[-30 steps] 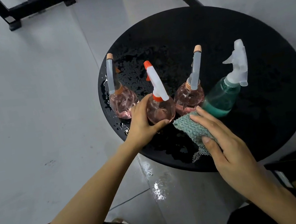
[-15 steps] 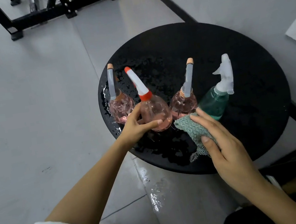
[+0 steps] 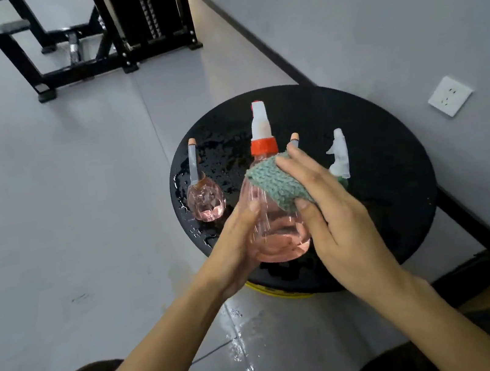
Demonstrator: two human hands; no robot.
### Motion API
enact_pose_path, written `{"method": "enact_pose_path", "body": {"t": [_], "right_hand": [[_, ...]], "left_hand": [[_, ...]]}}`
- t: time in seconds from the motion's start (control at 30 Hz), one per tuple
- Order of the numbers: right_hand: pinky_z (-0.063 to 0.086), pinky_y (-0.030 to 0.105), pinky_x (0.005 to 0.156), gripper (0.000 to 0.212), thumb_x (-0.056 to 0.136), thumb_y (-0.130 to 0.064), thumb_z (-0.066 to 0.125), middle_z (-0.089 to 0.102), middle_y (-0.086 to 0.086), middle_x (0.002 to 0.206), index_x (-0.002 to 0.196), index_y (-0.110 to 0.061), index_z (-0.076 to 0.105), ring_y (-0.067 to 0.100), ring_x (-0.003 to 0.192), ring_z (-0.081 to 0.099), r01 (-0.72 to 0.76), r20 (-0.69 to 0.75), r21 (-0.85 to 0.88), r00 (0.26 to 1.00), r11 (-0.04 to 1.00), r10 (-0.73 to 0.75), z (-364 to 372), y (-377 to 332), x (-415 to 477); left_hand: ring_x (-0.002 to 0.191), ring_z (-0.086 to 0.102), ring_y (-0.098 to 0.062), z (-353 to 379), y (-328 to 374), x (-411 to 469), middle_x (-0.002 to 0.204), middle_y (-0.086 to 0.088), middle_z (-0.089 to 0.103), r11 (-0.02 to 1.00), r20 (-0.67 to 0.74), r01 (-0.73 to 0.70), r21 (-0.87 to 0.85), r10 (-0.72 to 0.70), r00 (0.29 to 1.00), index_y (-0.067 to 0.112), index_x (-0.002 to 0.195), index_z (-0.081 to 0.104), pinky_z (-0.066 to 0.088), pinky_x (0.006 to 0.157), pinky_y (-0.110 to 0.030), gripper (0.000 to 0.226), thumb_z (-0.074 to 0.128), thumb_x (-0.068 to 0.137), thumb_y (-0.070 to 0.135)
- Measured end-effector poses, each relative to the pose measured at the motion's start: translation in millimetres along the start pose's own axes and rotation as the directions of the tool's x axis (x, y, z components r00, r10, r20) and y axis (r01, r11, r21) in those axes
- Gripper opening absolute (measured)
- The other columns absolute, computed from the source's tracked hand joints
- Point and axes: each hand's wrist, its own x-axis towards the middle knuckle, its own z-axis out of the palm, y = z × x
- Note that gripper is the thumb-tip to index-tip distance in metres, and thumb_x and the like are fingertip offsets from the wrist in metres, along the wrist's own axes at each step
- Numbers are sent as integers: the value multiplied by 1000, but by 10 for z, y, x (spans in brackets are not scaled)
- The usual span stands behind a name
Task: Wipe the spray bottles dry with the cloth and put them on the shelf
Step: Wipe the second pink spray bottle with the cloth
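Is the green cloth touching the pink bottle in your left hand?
Touching. The head view shows the right hand pressing the green cloth against the shoulder of the pink bottle, below its orange collar; the left hand grips the bottle.

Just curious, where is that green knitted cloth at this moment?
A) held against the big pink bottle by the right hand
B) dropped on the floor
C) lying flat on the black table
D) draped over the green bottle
A: the right hand presses the green cloth onto the upper side of the pink bottle, which the left hand grips from the other side.
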Motion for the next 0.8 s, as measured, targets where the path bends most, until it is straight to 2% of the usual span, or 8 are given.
{"method": "enact_pose_path", "body": {"t": [0.07, 0.13, 0.3, 0.43, 0.47, 0.6, 0.67, 0.8], "right_hand": [[27, 35, 117, 51, 98, -14, 39, 22, -12, 159, 149, -22, 35, 7, 148, 16, -1, 20, -54, 1000, 999, 2, -27, -117, -57], [22, 36, 119, 52, 101, -24, 38, 16, -17, 160, 152, -23, 28, 3, 148, 9, 2, 48, -93, 999, 996, 3, -72, -245, -146], [5, 14, 117, 58, 100, -45, 26, 4, -24, 160, 154, -27, 16, -2, 147, -2, 28, 125, -196, 992, 980, -4, -126, -656, -489], [-3, 6, 112, 58, 98, -50, 22, -12, -33, 155, 152, -38, 3, -7, 143, -16, 6, 186, -261, 981, 965, 44, -191, -882, -653], [-3, 8, 112, 56, 100, -51, 21, -16, -36, 153, 150, -41, -1, -10, 141, -19, -18, 204, -251, 976, 968, 71, -227, -908, -635], [1, 35, 122, 57, 98, -53, 18, -19, -37, 151, 150, -44, -5, -12, 138, -25, -92, 222, -281, 962, 955, 158, -388, -971, -499], [1, 38, 122, 55, 100, -52, 13, -17, -32, 155, 151, -42, -3, -10, 138, -26, -72, 178, -371, 973, 926, 147, -425, -1002, -490], [-5, 14, 113, 57, 97, -40, 14, -10, -21, 160, 153, -35, 1, -6, 143, -19, 9, 127, -491, 990, 871, 62, -398, -1073, -684]], "left_hand": [[111, 66, -18, 127, 72, -132, 124, 6, 67, 998, -10, -12, -54, 12, 1000, 34, 135, 46, 57, 78, -34, 72, 54, 74, 71], [111, 66, -19, 186, 103, -237, 121, 3, 69, 992, -29, -10, -129, 6, 1000, 34, 128, 54, 57, 78, -35, 62, 46, 78, 71], [113, 65, -23, 317, 194, -450, 124, -5, 68, 977, -66, 9, -212, -23, 998, 25, 137, 50, 58, 78, -36, 76, 28, 81, 72], [118, 62, -25, 424, 223, -571, 127, -11, 65, 969, -95, 33, -246, -58, 994, 20, 131, 57, 57, 82, -34, 72, 29, 86, 69], [114, 64, -23, 453, 215, -600, 124, -9, 67, 969, -97, 39, -244, -65, 993, 23, 127, 61, 58, 79, -33, 67, 28, 89, 66], [95, 71, -16, 610, 175, -711, 110, -1, 74, 965, -60, 62, -256, -80, 995, 34, 102, 74, 59, 64, -34, 53, 32, 88, 62], [93, 72, -16, 657, 157, -730, 109, -1, 74, 961, -58, 56, -271, -74, 996, 35, 101, 75, 58, 62, -35, 52, 33, 87, 62], [88, 72, -16, 673, 156, -728, 104, -3, 75, 954, -71, 56, -295, -81, 994, 30, 99, 77, 58, 61, -31, 58, 29, 92, 63]]}}
